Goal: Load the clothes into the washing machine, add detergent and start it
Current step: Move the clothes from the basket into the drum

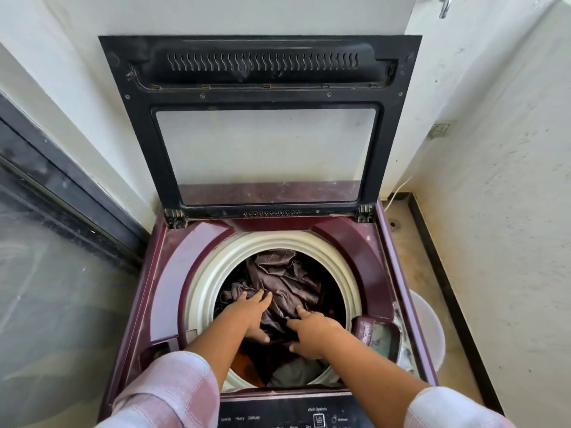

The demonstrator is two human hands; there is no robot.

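One brown cloth (287,273) lies under the flat left fingers (255,297) and inside the curled right fingers (300,313).

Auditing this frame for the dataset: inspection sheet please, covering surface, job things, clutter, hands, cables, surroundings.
Surface: maroon washing machine top, dusty; lid raised upright.
Job's things: brown cloth on top of the load in the drum; orange garment and pale garment beneath; no detergent container seen.
Clutter: white bucket on the floor right of the machine; grimy corner compartment on the machine's right.
Grippers: left hand presses the brown cloth with straight fingers; right hand grips it, index finger extended.
Cables: white cable dropping to the floor, right of the lid.
Surroundings: glass door left; floor drain right; tap above.
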